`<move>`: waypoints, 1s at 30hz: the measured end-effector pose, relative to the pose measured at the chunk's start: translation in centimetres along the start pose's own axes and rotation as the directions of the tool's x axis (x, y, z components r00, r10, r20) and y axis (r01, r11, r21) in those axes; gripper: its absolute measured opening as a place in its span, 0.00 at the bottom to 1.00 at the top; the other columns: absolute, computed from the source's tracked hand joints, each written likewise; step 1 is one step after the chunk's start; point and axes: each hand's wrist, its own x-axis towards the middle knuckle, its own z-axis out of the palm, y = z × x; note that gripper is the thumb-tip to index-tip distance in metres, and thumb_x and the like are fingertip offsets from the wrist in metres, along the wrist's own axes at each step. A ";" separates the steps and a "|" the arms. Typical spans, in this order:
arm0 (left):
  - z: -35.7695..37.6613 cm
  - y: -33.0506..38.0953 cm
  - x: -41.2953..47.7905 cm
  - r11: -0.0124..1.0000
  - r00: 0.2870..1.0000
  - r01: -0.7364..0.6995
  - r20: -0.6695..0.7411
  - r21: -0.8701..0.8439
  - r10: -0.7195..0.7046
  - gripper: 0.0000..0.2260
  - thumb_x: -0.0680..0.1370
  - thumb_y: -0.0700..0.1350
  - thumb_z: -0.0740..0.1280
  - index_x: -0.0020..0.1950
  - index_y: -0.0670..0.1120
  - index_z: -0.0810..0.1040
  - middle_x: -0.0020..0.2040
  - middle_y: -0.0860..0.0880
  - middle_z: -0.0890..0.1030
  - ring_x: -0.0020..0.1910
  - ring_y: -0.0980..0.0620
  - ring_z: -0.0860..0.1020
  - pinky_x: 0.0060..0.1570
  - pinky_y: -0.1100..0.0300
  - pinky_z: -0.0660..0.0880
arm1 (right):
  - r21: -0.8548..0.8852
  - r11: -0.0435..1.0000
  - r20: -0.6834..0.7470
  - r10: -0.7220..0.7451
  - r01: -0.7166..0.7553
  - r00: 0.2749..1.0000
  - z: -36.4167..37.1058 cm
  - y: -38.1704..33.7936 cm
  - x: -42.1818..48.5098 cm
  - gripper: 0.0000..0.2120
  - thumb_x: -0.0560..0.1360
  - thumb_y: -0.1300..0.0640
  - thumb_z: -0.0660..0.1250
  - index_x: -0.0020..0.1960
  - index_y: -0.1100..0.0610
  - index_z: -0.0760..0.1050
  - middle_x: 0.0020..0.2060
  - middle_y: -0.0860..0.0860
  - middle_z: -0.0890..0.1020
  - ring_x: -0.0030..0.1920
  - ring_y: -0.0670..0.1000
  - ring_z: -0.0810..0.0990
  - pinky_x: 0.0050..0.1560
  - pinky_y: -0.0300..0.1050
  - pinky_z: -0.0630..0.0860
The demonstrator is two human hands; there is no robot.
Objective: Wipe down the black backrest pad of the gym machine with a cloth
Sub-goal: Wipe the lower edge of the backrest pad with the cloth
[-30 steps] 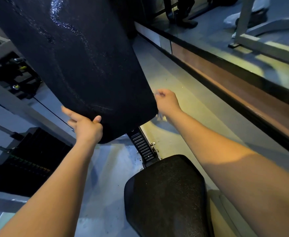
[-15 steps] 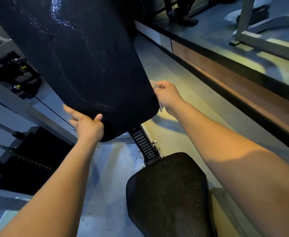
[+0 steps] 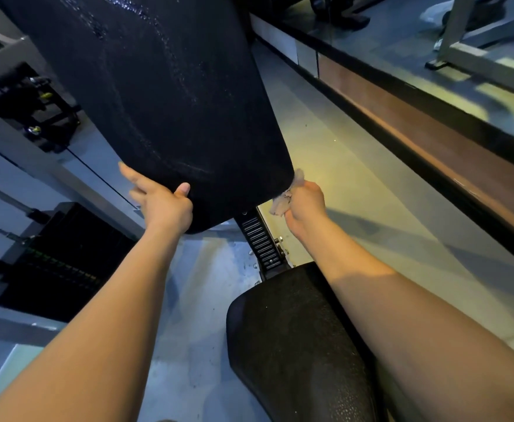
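Right hand [image 3: 305,202] clenched round crumpled cloth [image 3: 282,202], cloth touching backrest pad [image 3: 173,102] at its lower corner, 10 o'clock of the fist, left hand [image 3: 164,205] gripping the pad's lower edge, thumb on front face, fingers straight, both forearms extended, pad rising toward 12 o'clock

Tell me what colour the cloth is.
Pale beige cloth, clearest in the head view.

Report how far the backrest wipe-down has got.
Wet streaks across the backrest pad suggest its face is wiped. The right hand grips the cloth at its lower right corner; the left hand holds the bottom edge. Probably left: that bottom edge.
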 end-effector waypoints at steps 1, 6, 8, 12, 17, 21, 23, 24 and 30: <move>0.1 -0.1 0.0 1.000 1.000 -0.003 -0.007 -0.003 0.003 0.45 0.82 0.45 0.66 0.79 0.54 0.29 0.77 0.44 0.54 0.71 0.43 0.66 0.68 0.50 0.64 | 0.050 0.998 0.017 0.025 -0.026 1.000 0.3 1.1 -0.7 0.15 0.88 0.58 0.55 0.50 0.65 0.76 0.35 0.60 0.81 0.36 0.56 0.82 0.34 0.40 0.81; 0.0 -0.5 0.3 1.000 1.000 -0.012 0.001 -0.013 0.012 0.45 0.82 0.45 0.66 0.79 0.55 0.30 0.77 0.45 0.53 0.70 0.44 0.66 0.70 0.49 0.63 | 0.113 0.982 0.092 0.140 -0.150 0.986 1.1 3.8 -1.2 0.14 0.85 0.65 0.54 0.51 0.63 0.78 0.60 0.66 0.81 0.61 0.63 0.81 0.68 0.60 0.75; 0.0 -0.5 0.3 1.000 1.000 -0.016 0.000 -0.014 0.016 0.45 0.81 0.45 0.66 0.79 0.55 0.30 0.77 0.45 0.53 0.71 0.43 0.66 0.70 0.46 0.63 | 0.171 0.984 -0.008 0.040 -0.038 0.999 0.5 1.8 0.0 0.14 0.86 0.61 0.56 0.49 0.61 0.79 0.49 0.60 0.85 0.47 0.57 0.85 0.57 0.53 0.83; 0.3 -0.7 0.4 0.999 1.000 -0.017 -0.012 -0.033 0.016 0.45 0.81 0.45 0.66 0.79 0.56 0.30 0.77 0.45 0.52 0.72 0.42 0.65 0.70 0.46 0.62 | 0.227 0.974 -0.028 0.015 -0.009 0.999 1.2 2.1 -1.0 0.14 0.88 0.57 0.54 0.58 0.61 0.77 0.43 0.53 0.83 0.36 0.47 0.81 0.33 0.37 0.78; 0.3 -1.0 0.5 0.998 0.999 -0.028 -0.024 -0.050 0.027 0.45 0.81 0.45 0.66 0.80 0.56 0.31 0.75 0.46 0.56 0.71 0.43 0.66 0.69 0.47 0.63 | 0.223 0.958 0.136 0.151 -0.179 0.979 1.2 3.2 -1.1 0.15 0.83 0.70 0.54 0.60 0.63 0.78 0.57 0.61 0.83 0.50 0.55 0.84 0.41 0.46 0.83; 0.5 -1.1 0.5 0.997 0.999 -0.034 -0.031 -0.070 0.031 0.45 0.81 0.45 0.66 0.80 0.56 0.31 0.74 0.46 0.56 0.69 0.44 0.67 0.67 0.50 0.64 | 0.307 0.951 -0.044 -0.027 0.039 0.999 0.5 1.0 -2.0 0.11 0.86 0.62 0.59 0.47 0.57 0.74 0.38 0.52 0.78 0.33 0.45 0.77 0.29 0.36 0.73; 0.4 -1.1 0.6 0.997 0.999 -0.038 -0.029 -0.068 0.036 0.45 0.81 0.45 0.66 0.80 0.56 0.31 0.74 0.46 0.56 0.68 0.44 0.68 0.67 0.50 0.65 | 0.118 0.981 -0.116 -0.142 0.155 0.983 1.0 1.5 -3.6 0.06 0.83 0.62 0.65 0.48 0.53 0.73 0.45 0.51 0.81 0.41 0.47 0.81 0.35 0.35 0.77; 0.3 -1.1 0.5 0.997 0.999 -0.044 -0.020 -0.067 0.043 0.45 0.81 0.45 0.66 0.80 0.56 0.31 0.74 0.46 0.56 0.67 0.45 0.68 0.66 0.52 0.65 | 0.027 0.970 -0.161 -0.234 0.242 0.959 1.1 1.6 -4.1 0.07 0.81 0.62 0.67 0.49 0.52 0.73 0.48 0.52 0.82 0.46 0.49 0.83 0.41 0.38 0.80; 0.1 -1.1 0.1 0.995 0.998 -0.059 -0.009 -0.084 0.059 0.44 0.81 0.44 0.66 0.80 0.56 0.32 0.75 0.46 0.55 0.57 0.52 0.65 0.57 0.58 0.63 | -0.489 0.611 0.017 -0.707 0.622 0.707 0.4 0.7 -4.7 0.05 0.80 0.63 0.66 0.54 0.56 0.79 0.52 0.50 0.73 0.47 0.40 0.76 0.47 0.23 0.68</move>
